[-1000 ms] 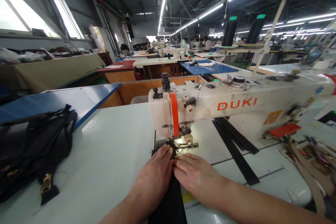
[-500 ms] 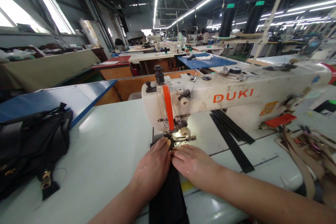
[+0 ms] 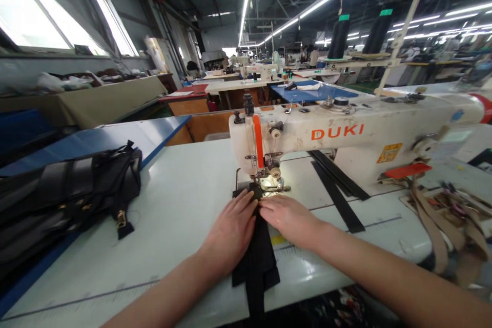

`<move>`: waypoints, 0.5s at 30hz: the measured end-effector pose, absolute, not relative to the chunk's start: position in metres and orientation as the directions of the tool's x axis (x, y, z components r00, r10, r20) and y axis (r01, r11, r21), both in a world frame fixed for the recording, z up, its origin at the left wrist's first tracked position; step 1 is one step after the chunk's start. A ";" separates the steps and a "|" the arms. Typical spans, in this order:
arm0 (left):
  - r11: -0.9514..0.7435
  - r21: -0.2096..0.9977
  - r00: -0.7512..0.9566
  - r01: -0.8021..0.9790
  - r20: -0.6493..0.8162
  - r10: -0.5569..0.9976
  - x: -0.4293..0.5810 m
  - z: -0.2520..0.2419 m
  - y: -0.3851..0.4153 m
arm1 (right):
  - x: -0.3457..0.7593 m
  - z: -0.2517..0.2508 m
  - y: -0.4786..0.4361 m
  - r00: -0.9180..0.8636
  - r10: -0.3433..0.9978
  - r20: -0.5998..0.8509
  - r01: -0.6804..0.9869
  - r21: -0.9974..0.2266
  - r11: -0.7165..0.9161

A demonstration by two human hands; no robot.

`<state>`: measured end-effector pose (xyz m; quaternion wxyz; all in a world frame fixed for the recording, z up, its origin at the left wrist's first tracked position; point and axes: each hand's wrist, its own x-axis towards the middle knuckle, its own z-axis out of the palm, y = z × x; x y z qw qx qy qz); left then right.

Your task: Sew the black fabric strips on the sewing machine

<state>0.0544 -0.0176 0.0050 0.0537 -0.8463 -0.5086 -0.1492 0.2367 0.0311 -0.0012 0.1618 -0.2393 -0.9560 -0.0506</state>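
The stitching looks, as a judgement, to be under way rather than finished: the far end of a black fabric piece (image 3: 261,252) lies at the needle end (image 3: 257,177) of the sewing machine (image 3: 294,136), just beyond the fingertips of both hands, while most of its length lies on the near side of it. No finished seam can be made out, since the fabric is dark and partly covered, so how much sewing is done cannot be told; if the seam is meant to follow the length, most of it would be left. The left grip (image 3: 232,229) rests palm down on the piece with its fingers laid together and pressing it to the desk (image 3: 192,179); its thumb is not clear to see, so whether it also pinches the fabric cannot be told. The right grip (image 3: 289,218) has its fingertips against the right edge of the piece, just beside the left fingertips, and whether they pinch or merely press is likewise unclear. The black fabric piece thus runs from just past both grips, under the left fingers, back toward the person, where a wider part ends in steps and a narrow tail reaches the near edge of the desk. Beyond and to the right of the right grip lie loose black strips (image 3: 335,195), apart from it; farther right are tan straps (image 3: 434,236). Well to the left of the left grip sits a black bag (image 3: 69,189).
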 end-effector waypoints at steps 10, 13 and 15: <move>-0.710 0.058 0.689 0.702 0.196 0.697 0.038 0.014 -0.115 | 0.252 0.001 0.010 -0.801 0.471 0.370 0.469 -0.102 0.877; -0.741 0.043 0.718 0.670 0.213 0.662 0.035 0.011 -0.109 | 0.264 -0.004 -0.018 -0.730 0.542 0.416 0.522 -0.173 0.835; -0.741 0.037 0.718 0.671 0.216 0.661 0.034 0.009 -0.105 | 0.273 -0.007 -0.042 -0.677 0.570 0.465 0.495 -0.285 0.821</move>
